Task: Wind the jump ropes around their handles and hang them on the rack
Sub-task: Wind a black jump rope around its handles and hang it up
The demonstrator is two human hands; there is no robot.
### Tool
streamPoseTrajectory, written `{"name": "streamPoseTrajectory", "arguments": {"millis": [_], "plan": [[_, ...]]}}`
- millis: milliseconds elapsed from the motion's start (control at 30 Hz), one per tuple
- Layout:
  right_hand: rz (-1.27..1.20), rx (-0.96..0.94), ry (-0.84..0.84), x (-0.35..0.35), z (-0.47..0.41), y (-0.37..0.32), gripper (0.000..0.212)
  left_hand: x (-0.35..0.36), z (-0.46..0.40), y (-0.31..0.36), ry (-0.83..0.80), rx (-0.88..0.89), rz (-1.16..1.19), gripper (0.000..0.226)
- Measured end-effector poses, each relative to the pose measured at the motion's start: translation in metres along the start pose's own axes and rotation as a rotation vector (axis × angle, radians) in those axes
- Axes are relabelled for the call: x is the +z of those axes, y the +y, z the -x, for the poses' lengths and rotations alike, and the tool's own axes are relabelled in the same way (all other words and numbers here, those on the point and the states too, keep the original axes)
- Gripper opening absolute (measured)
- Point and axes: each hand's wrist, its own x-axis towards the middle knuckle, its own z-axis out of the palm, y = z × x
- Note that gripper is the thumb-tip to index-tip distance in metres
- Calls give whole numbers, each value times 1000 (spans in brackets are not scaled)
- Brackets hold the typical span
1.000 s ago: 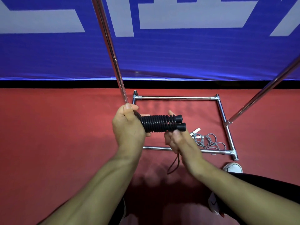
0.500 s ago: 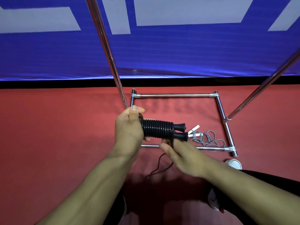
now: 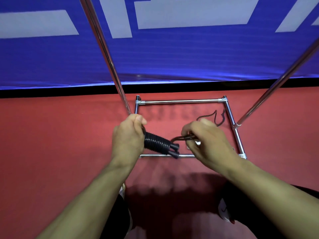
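your left hand (image 3: 128, 140) is wrapped around the near end of the paired black handles (image 3: 161, 145), fingers curled tight, and the coils already wound there cover most of their length. your right hand (image 3: 205, 144) pinches the loose black rope (image 3: 183, 137) just off the free end of the handles, fingers bent around the strand; the rope's tail (image 3: 218, 119) flicks out blurred beyond your knuckles, above the red floor (image 3: 51, 144).

the handles' long axis runs from your left grip down and to the right, caps pointing at the near bar of the rack base (image 3: 181, 101). the free strand leaves the bundle at that cap end and leads right into your right hand, so your right hand is the nearer one to the remaining rope and likely makes the last turns, crossing the axis. not much rope looks left. the rack's upright poles (image 3: 107, 54) rise ahead on both sides; the hanging bar is out of view.
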Motion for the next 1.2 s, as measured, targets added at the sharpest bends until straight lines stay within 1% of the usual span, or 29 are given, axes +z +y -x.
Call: {"name": "streamPoseTrajectory", "arguments": {"millis": [33, 100, 167, 233, 267, 300, 367, 433, 500, 567, 600, 700, 800, 833, 867, 900, 933, 1033, 1100, 1133, 1200], "plan": [[-6, -10, 10, 3, 2, -4, 21, 0, -3, -2, 62, -20, 9, 29], [-36, -31, 16, 13, 8, -12, 16, 1, -6, -2, 153, -86, 126, 28], [-95, -47, 4, 23, 14, -17, 10, 1, -9, 0, 216, -140, 221, 29], [-184, -4, -23, 32, 21, -22, 9, 1, -11, 3, 257, -185, 283, 32], [-259, 62, -30, 36, 25, -24, 13, 1, -10, 3, 265, -208, 317, 33], [-372, 167, -33, 39, 27, -28, 17, 1, -9, 4, 270, -226, 348, 35], [-670, 408, -24, 46, 30, -39, 20, 1, -7, 4, 278, -263, 411, 36], [-915, 591, 2, 54, 29, -50, 24, -1, -6, 6, 286, -289, 469, 36], [-1030, 730, -65, 61, 26, -55, 20, -1, -3, 8, 279, -300, 505, 35], [-1042, 832, -143, 65, 22, -55, 11, 0, 0, 12, 258, -303, 516, 34], [-1019, 840, -146, 65, 21, -53, 14, 0, 0, 14, 256, -304, 519, 34], [-826, 688, -61, 58, 20, -55, 20, -2, -1, 15, 275, -327, 547, 35], [-755, 650, -89, 58, 26, -54, 56, -5, -5, 14, 288, -357, 564, 34], [-756, 665, -98, 62, 30, -51, 64, -5, -5, 14, 288, -364, 564, 34], [-747, 682, -102, 65, 30, -48, 67, -5, -5, 14, 287, -370, 562, 34], [-742, 705, -102, 66, 28, -45, 66, -4, -4, 14, 283, -377, 557, 34], [-727, 682, -101, 68, 26, -43, 62, -4, -3, 15, 280, -384, 553, 34], [-736, 548, -97, 67, 19, -40, 41, -4, -3, 15, 276, -397, 549, 34], [-662, 491, -101, 65, 17, -34, 29, -4, -4, 14, 287, -401, 553, 35], [-626, 481, -96, 65, 16, -30, 26, -4, -5, 14, 292, -401, 558, 35], [-632, 480, -57, 65, 16, -27, 20, -4, -6, 14, 308, -404, 569, 35]]}}
